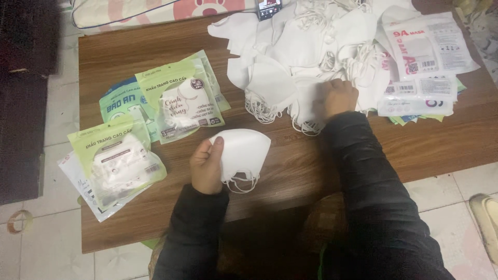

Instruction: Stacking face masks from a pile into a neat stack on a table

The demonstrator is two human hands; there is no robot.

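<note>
1. A brown wooden table [290, 166] stands on a pale tiled floor [46, 249]. The left edge of the view is dark and blurred, and what stands there cannot be made out.
2. The left hand [206, 167] grips a folded white mask [243, 153] by its left edge, fingers curled round it. The mask is near the table's front edge, and its thin ear loops [241, 184] dangle below. Whether it rests on the wood or is held just above cannot be told.
3. The right hand [337, 97] is well apart from the left, knuckles up, pressed into the front edge of the pile [306, 46] of loose white masks. Its fingertips are buried among the masks, so whether it has closed on one cannot be told.
4. Both arms wear dark sleeves; the body below is too dark to read.
5. The pile spreads over the far middle of the table. The masks overlap so much that they cannot be counted, and tangled loops stick out at the front.
6. To the left lie green packets [179, 101], overlapping, each with a white mask showing through a clear window; another packet [116, 163] hangs over the table's left edge.
7. On the right, white pouches [430, 49] lie stacked, with green ones mostly hidden beneath.
8. A phone [268, 8] at the top is cut off by the frame, as is a pink-and-white cushion [155, 10].
9. A pale shoe [485, 218] is partly cut off at the right edge.
</note>
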